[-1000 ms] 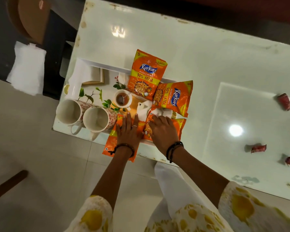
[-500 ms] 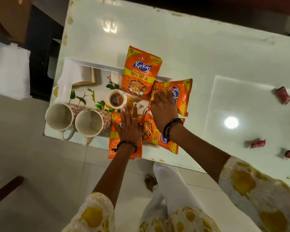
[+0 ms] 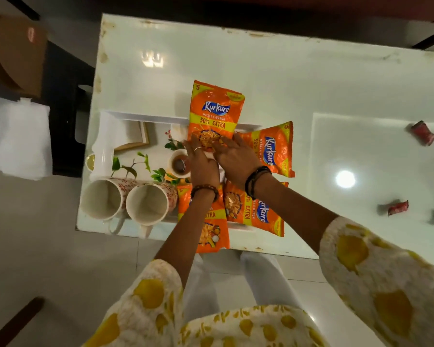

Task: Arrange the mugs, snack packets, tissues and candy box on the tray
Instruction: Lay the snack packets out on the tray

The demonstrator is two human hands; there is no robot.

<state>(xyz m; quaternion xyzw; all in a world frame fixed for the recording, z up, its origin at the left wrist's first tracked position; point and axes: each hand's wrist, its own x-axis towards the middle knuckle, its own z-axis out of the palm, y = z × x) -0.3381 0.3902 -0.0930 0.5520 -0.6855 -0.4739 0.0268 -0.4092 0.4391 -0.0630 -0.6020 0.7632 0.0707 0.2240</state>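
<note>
mugs (image 3: 125, 201): two, on their sides on tray (image 3: 145, 117) | snack packets (image 3: 214, 113): four orange, seemingly overlapping

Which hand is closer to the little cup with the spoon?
Left. The left hand sits right beside the little cup, seemingly touching its rim. The right hand is farther, beyond the left hand, by the snack packets.

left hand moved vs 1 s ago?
Yes. The left hand has gone forward, away from the person: it lay on the near packet by the mugs, and now reaches the far packet, past the small cup.
</note>
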